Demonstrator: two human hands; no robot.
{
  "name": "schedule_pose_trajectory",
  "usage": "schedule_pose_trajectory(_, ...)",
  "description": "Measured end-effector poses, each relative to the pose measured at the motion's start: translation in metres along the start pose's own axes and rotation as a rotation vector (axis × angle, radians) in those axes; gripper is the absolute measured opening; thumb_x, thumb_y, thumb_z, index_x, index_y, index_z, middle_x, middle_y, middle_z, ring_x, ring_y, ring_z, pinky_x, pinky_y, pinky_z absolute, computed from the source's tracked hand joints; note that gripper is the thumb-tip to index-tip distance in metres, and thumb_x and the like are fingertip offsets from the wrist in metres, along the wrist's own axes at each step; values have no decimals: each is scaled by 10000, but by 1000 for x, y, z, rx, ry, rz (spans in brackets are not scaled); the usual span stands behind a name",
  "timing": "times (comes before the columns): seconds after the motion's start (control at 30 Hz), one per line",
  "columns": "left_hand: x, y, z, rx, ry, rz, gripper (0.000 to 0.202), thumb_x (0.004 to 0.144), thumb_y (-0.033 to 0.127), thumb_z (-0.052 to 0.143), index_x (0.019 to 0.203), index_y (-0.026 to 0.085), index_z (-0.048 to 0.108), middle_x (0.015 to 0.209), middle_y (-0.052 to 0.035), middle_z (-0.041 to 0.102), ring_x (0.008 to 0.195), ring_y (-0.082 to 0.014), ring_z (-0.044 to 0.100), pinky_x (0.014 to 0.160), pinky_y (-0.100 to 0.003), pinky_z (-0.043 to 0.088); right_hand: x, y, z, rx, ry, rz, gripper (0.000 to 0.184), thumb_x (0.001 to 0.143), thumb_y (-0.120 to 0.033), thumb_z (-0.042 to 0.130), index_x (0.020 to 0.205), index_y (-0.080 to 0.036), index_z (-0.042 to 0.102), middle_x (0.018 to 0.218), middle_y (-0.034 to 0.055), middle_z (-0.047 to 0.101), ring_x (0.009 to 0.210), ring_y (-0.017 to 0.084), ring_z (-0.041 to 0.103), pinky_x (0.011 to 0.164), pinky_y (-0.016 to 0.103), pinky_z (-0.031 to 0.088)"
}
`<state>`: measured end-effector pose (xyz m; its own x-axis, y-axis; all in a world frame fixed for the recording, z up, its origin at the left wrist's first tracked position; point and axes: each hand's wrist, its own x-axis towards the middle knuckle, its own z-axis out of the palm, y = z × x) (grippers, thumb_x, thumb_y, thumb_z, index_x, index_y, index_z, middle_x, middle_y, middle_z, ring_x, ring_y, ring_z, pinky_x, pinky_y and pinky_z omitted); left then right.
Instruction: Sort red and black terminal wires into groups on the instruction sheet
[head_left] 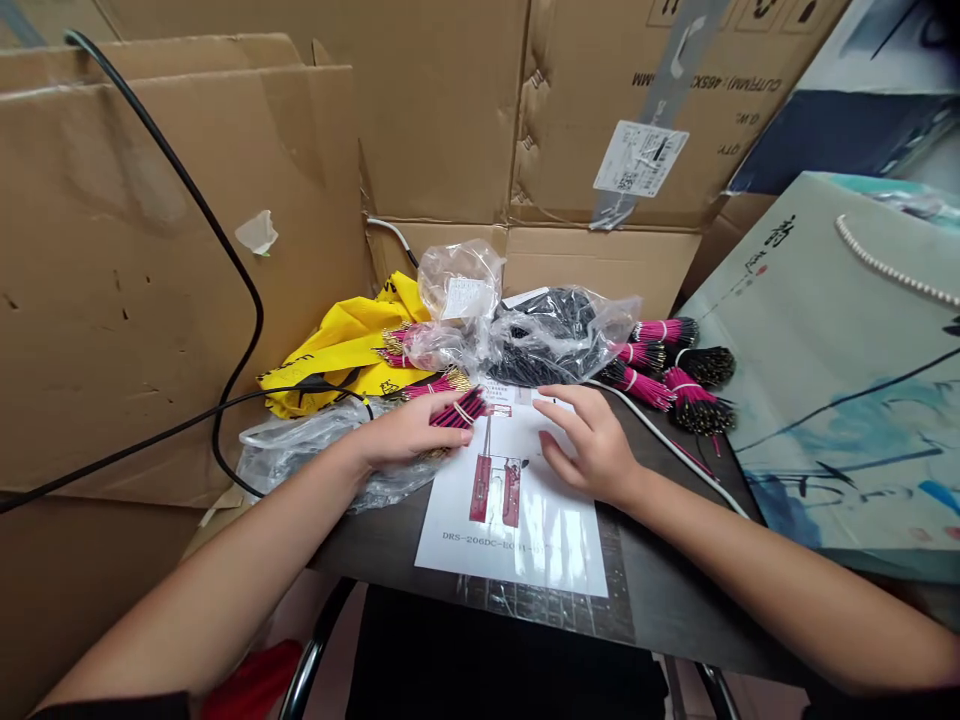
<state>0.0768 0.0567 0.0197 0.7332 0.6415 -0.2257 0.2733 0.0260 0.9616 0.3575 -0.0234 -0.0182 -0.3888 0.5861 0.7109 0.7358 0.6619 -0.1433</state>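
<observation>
My left hand (409, 432) rests on the dark table (660, 590) with its fingers closed on a small bundle of red and black wires (459, 410) tied with a band. My right hand (589, 440) lies open on a laminated white sheet (517, 520) that shows a printed picture of red parts. Its fingers are spread and curled lightly, holding nothing. The sheet lies between both hands at the table's middle.
Behind the hands lie clear plastic bags (555, 335) of black wires, a yellow bag (345, 345) and more tied pink-and-black wire bundles (671, 375). Cardboard boxes (180, 250) wall the back and left. A painted paper gift bag (840, 380) stands at right. A black cable (225, 250) hangs left.
</observation>
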Motion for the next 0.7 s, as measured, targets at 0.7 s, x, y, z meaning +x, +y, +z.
schedule_pose_trajectory(0.7, 64, -23, 70, 880, 192, 584, 903, 844, 157, 643, 1618, 198, 180, 1559, -180, 475, 1383, -300, 539, 1120, -473, 471, -20, 7, 7, -111, -146, 32, 406, 996, -315, 588, 1379, -188, 550, 1130, 113, 734, 1060, 257, 661, 1092, 521, 414)
